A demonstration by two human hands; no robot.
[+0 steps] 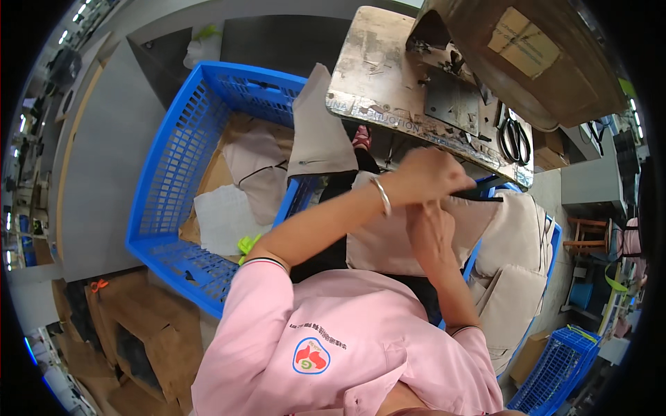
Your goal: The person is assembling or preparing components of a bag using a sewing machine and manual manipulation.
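My left hand (431, 173), with a silver bangle at the wrist, is closed in front of the machine table's near edge. Just below it, my right hand (431, 232) has its fingers drawn together and meets the left one. Both grip the upper edge of a beige fabric piece (378, 246) with black edging, which hangs over my lap. The fingertips are partly hidden. Another beige fabric piece (319, 132), dark along its lower edge, drapes over the rim of the blue crate (156, 187) on my left.
Ahead is a worn sewing machine table (368, 62) with black-handled scissors (513, 142) at its right. Beige pieces (510, 298) fill a crate on my right. The left crate holds fabric and a white sheet (229, 218). Brown material (139, 326) lies lower left; a blue basket (558, 367) stands lower right.
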